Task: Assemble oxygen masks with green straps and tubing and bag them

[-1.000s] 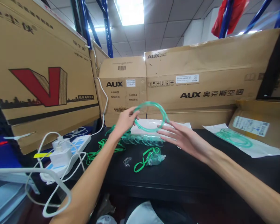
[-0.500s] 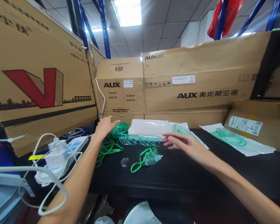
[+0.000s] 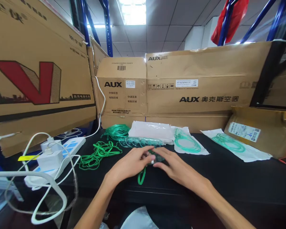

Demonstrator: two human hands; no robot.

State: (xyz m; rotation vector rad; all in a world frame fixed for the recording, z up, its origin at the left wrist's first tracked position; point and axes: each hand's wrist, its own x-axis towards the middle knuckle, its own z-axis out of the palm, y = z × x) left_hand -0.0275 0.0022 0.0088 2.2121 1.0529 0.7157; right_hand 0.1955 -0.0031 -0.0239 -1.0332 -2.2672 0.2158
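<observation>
My left hand [image 3: 131, 163] and my right hand [image 3: 178, 165] meet over a small clear green oxygen mask [image 3: 159, 158] on the black table. The left fingers are curled in at the mask's near side, thumb pointing right. Right fingers close over its top and side, with the thumb below. Much of the mask is hidden by the hands. Its green elastic strap [image 3: 141, 177] hangs out below the left hand. Just beyond lies a row of nested clear mask shells [image 3: 138, 142]. A tangle of green elastic straps [image 3: 98, 155] is left of my left hand.
Behind are a coil of green tubing [image 3: 116, 131] and a white plastic-wrapped stack [image 3: 150, 129]. Bagged tubing [image 3: 187, 142] and another tubing bag [image 3: 231, 144] lie right. A power strip [image 3: 72, 148] with looping white cables stands left. Cardboard boxes [image 3: 200, 73] wall the back.
Both hands have moved inward and toward me, from the tubing coil and the mask-shell row, and have closed on the mask. The small clear curved pieces beside it are now hidden.
</observation>
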